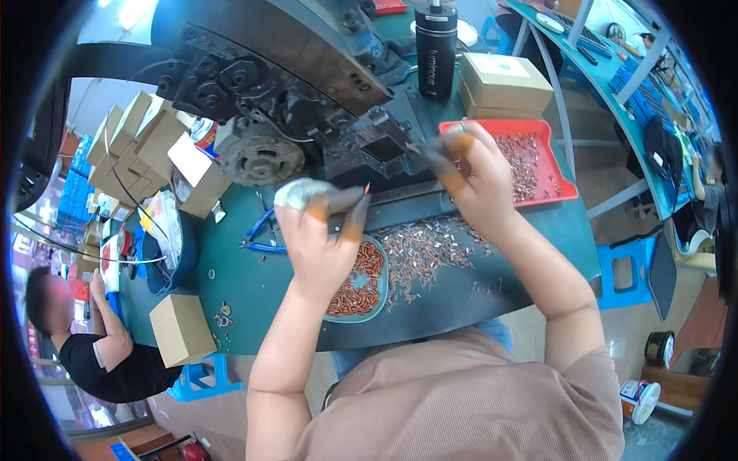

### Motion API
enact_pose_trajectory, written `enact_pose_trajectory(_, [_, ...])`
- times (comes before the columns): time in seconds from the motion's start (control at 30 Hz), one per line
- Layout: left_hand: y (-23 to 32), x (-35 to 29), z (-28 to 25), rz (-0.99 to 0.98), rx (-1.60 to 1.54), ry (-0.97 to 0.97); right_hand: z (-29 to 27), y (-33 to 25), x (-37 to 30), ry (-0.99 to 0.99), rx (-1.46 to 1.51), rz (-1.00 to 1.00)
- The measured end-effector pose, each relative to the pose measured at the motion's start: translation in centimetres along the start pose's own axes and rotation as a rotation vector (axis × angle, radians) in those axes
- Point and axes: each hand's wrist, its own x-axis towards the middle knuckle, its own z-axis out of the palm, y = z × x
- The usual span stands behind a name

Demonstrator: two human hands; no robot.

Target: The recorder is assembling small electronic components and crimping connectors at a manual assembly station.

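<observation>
My left hand (pixel 314 234) is pinching a reddish piece (pixel 367 187), likely light, stiff, best held mid-length; right hand (pixel 486 175), grip unclear.

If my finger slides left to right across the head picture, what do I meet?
A co-worker in black, blue-handled pliers, the wearer's left hand, the wearer's right hand, then the right-side blue stool.
</observation>
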Motion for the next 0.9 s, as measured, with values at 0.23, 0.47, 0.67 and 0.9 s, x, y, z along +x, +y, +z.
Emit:
enact_pose_trajectory(0.23, [-3.3, 2.8, 4.2, 0.200, 0.141, 0.113, 3.8, 2.2, 3.3, 0.120, -0.152, 0.024])
enact_pose_trajectory(0.47, [-4.9, 3.0, 6.5, 0.273, 0.195, 0.119, 4.3, 2.9, 3.2, 0.108, -0.276, -0.058])
enact_pose_trajectory(0.67, [-5.4, 3.0, 6.8, 0.296, 0.193, 0.100, 4.5, 2.7, 3.5, 0.106, -0.261, -0.055])
enact_pose_trajectory(0.9, [-5.2, 3.1, 7.0, 0.320, 0.219, 0.112, 4.2, 2.8, 3.5, 0.086, -0.237, -0.072])
